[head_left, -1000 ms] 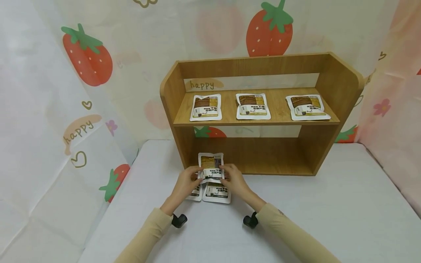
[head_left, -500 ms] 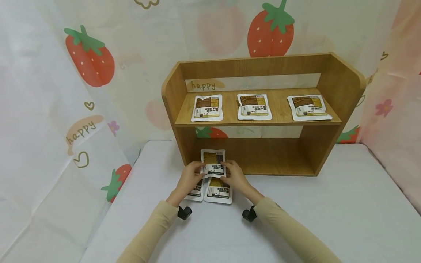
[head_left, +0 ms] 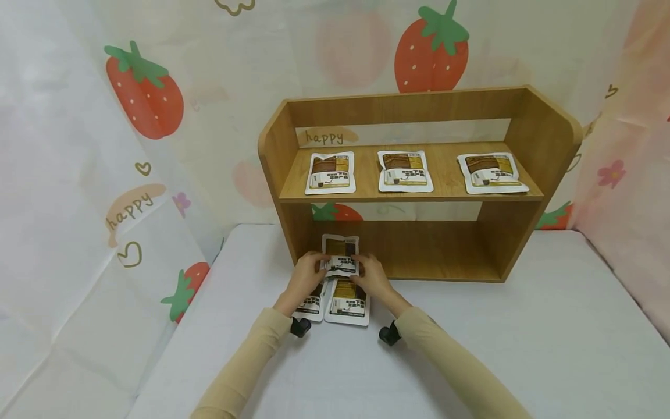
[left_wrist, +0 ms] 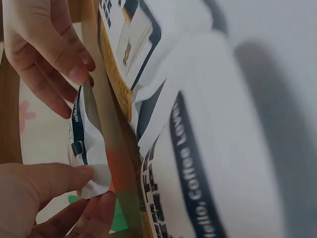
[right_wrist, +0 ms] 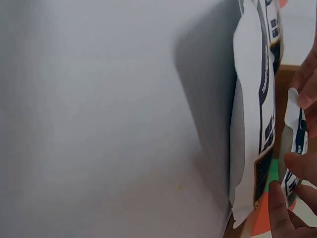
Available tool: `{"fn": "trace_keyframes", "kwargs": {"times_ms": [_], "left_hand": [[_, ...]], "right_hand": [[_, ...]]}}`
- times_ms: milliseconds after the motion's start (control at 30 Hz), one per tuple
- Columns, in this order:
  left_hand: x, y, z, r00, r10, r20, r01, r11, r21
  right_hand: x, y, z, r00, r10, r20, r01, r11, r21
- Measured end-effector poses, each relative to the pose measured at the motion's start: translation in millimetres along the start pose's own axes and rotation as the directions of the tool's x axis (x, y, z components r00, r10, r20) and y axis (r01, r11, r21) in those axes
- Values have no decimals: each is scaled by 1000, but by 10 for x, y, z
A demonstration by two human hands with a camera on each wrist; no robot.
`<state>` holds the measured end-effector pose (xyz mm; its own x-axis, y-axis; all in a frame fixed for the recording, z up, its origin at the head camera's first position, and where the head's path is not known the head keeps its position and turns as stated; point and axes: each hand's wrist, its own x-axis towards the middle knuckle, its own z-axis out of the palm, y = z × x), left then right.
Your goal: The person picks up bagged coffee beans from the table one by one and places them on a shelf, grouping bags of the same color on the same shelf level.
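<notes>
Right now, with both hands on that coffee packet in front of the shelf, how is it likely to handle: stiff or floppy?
Probably floppy: the packet bends and creases between the left hand and right hand. Likely light, since fingertip pinches at its edges carry it. Its glossy film may be slightly slippery.

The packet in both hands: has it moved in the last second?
Yes. The held packet has gone forward, toward the wooden shelf: its top edge now lies further in over the bottom board, with both hands following.

Strawberry-print curtain (head_left: 157, 145) behind a wooden shelf (head_left: 544, 134) on a white table (head_left: 523, 349).
</notes>
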<state>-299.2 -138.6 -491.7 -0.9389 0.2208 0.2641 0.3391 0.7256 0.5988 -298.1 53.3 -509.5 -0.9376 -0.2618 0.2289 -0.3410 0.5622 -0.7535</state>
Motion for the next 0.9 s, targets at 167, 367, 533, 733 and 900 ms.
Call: {"fn": "trace_keyframes", "kwargs": {"times_ms": [167, 367, 533, 733, 900], "left_hand": [[103, -29, 36, 1000, -8, 13, 7, 999, 45], [185, -78, 81, 1000, -10, 21, 9, 999, 51], [214, -87, 96, 999, -27, 33, 26, 999, 33], [230, -97, 97, 997, -62, 48, 60, 997, 40], [237, -99, 95, 995, -81, 53, 79, 996, 40]], "right_hand": [[70, 37, 41, 1000, 14, -8, -14, 1000, -9], [131, 88, 83, 1000, 11, -24, -12, 999, -32], [146, 102, 96, 999, 29, -19, -29, 999, -32], [160, 99, 108, 999, 42, -6, -42, 998, -47], [175, 100, 115, 998, 55, 4, -55, 997, -57]]}}
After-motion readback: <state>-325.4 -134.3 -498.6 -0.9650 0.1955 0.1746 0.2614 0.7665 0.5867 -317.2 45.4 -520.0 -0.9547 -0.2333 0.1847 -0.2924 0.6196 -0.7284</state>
